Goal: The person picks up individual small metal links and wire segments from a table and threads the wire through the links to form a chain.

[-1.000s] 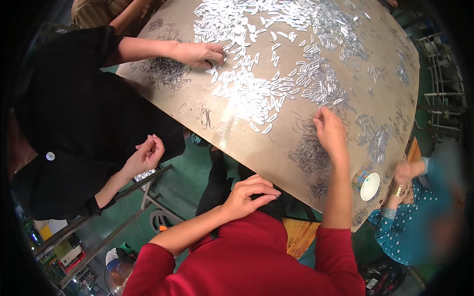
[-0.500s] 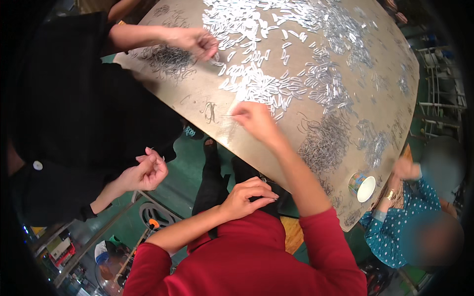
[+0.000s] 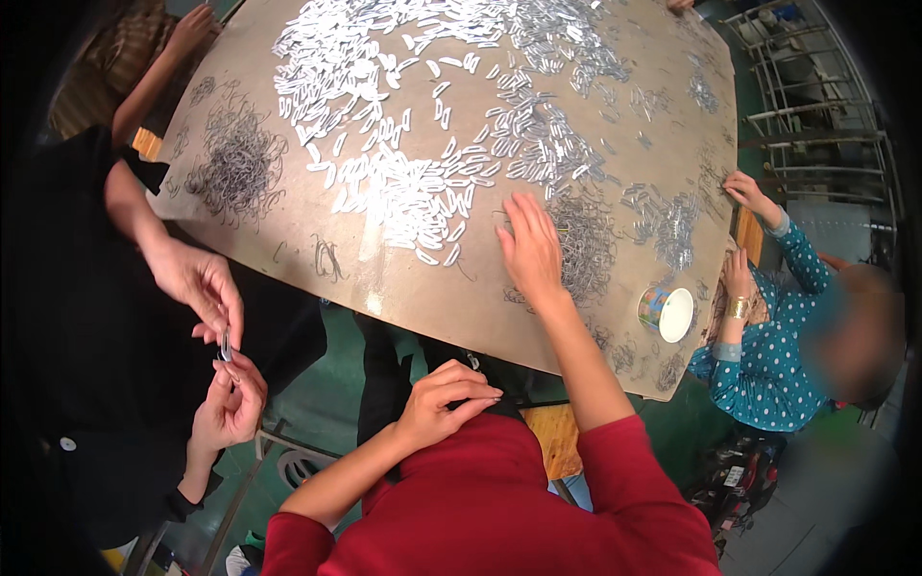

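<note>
My right hand (image 3: 533, 252) lies with its fingers stretched out at the left edge of a heap of thin dark curved wire pieces (image 3: 586, 252) on the table. Low over my lap is my left hand (image 3: 448, 403), thumb and fingers pressed together; whatever sits at the fingertips is too small to name. Left of my right hand, a bright heap of small white elongated loop-like pieces (image 3: 408, 206) spreads over the brown table (image 3: 384, 283). A few dark wire pieces (image 3: 327, 257) lie near the table's front edge.
At my left, a person in black holds a small oval piece (image 3: 226, 344) between both hands. A paper cup (image 3: 666, 314) lies on its side at the right. Beyond it sits a person in a dotted teal sleeve (image 3: 759, 384). Another wire heap (image 3: 235, 163) is at the far left.
My right hand has moved right, from the small wire cluster to the larger heap, its fingers now extended. The left neighbour's hands have come together around a piece. The view has shifted.
</note>
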`<action>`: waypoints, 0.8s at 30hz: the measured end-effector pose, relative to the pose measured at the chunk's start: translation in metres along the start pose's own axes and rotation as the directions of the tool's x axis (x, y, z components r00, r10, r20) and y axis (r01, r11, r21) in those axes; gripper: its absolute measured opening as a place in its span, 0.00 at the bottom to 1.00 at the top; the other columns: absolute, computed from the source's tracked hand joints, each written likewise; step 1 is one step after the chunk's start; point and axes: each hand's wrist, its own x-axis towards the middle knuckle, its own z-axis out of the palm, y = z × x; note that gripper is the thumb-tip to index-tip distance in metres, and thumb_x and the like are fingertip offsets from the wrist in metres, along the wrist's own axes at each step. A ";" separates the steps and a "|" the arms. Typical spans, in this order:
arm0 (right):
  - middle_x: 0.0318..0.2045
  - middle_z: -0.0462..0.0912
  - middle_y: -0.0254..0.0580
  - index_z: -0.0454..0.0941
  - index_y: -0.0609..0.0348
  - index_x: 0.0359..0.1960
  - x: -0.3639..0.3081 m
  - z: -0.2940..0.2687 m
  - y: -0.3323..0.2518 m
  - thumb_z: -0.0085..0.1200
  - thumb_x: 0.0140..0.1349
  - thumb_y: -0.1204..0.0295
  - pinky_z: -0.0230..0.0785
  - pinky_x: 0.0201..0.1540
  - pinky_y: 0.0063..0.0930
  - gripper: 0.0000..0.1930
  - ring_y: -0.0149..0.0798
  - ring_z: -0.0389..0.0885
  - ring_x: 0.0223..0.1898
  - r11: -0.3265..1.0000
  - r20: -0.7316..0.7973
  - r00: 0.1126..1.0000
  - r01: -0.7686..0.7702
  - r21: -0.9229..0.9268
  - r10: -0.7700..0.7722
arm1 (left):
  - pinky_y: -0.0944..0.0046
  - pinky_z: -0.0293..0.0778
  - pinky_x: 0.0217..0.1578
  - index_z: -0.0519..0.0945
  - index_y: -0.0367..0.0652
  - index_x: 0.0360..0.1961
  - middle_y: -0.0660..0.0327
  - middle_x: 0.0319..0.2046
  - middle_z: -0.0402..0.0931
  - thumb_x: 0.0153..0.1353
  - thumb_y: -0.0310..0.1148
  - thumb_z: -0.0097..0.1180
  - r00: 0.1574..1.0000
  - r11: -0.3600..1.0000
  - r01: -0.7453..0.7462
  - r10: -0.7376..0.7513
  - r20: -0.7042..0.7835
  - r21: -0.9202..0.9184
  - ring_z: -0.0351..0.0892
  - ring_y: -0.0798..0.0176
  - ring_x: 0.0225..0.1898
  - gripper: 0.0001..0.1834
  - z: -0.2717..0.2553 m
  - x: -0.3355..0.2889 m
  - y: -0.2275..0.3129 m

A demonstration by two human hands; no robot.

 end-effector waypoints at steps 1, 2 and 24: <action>0.43 0.75 0.39 0.75 0.57 0.40 -0.008 -0.006 0.005 0.52 0.53 0.73 0.57 0.56 0.37 0.11 0.43 0.73 0.46 0.996 0.024 0.999 0.037 -0.083 -0.035 | 0.67 0.71 0.32 0.82 0.41 0.31 0.59 0.28 0.76 0.45 0.22 0.62 1.000 1.000 0.015 -0.015 0.011 0.004 0.74 0.62 0.30 0.09 0.000 0.001 -0.001; 0.43 0.75 0.39 0.75 0.57 0.40 -0.013 -0.011 0.008 0.52 0.53 0.73 0.57 0.56 0.37 0.11 0.43 0.73 0.46 0.996 0.019 0.999 0.031 -0.088 -0.030 | 0.67 0.71 0.32 0.82 0.41 0.31 0.59 0.28 0.76 0.45 0.22 0.62 1.000 1.000 0.010 -0.010 0.019 0.003 0.74 0.62 0.30 0.09 0.000 0.001 -0.002; 0.25 0.81 0.44 0.79 0.60 0.26 0.077 -0.001 0.082 0.62 0.45 0.67 0.69 0.34 0.33 0.10 0.43 0.79 0.29 0.805 0.170 0.833 -0.553 0.213 0.527 | 0.66 0.71 0.35 0.82 0.41 0.31 0.59 0.28 0.77 0.47 0.22 0.61 1.000 1.000 0.008 -0.008 0.009 -0.028 0.75 0.62 0.34 0.08 0.010 0.010 -0.007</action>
